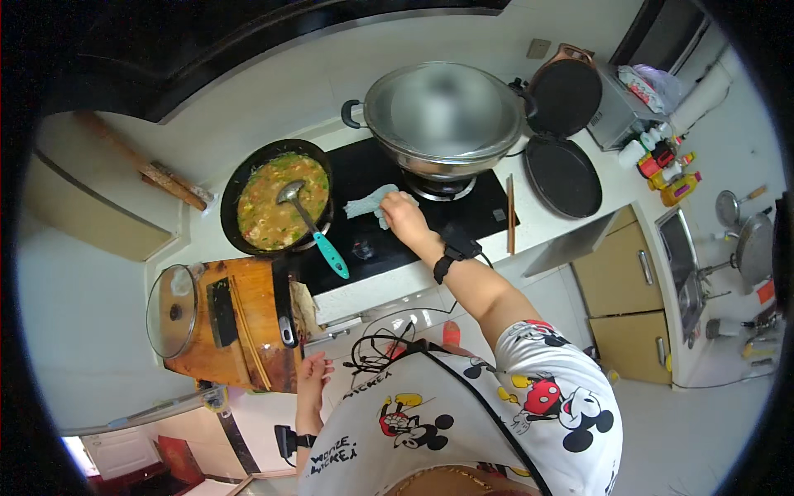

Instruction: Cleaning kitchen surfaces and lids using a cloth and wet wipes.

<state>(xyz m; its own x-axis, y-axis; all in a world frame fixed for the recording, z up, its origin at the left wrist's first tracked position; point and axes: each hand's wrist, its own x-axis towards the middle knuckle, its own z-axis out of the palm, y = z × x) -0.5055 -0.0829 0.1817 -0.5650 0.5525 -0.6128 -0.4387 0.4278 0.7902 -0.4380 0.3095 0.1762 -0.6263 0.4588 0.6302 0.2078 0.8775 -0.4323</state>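
My right hand (pixel 404 217) presses a pale, crumpled cloth or paper towel (pixel 366 203) against the black glass cooktop (pixel 372 248), between the two burners. My left hand (pixel 314 372) hangs low in front of the counter with fingers loosely apart and nothing in it. To the left on the cooktop stands a black wok (pixel 231 217) of soup with egg and chopped greens. A ladle (pixel 329 251) with a turquoise handle rests in it, its handle reaching over the rim. At the back right burner sits a large steel wok (pixel 428 162) under a domed lid (pixel 443 108).
Left of the cooktop, a wooden cutting board (pixel 260 335) bears a cleaver (pixel 222 313), chopsticks (pixel 251 335) and a glass lid (pixel 173 310). More chopsticks (pixel 510 214) lie at the cooktop's right edge, beside an opened electric griddle (pixel 563 177). A cabinet door (pixel 570 245) stands ajar below.
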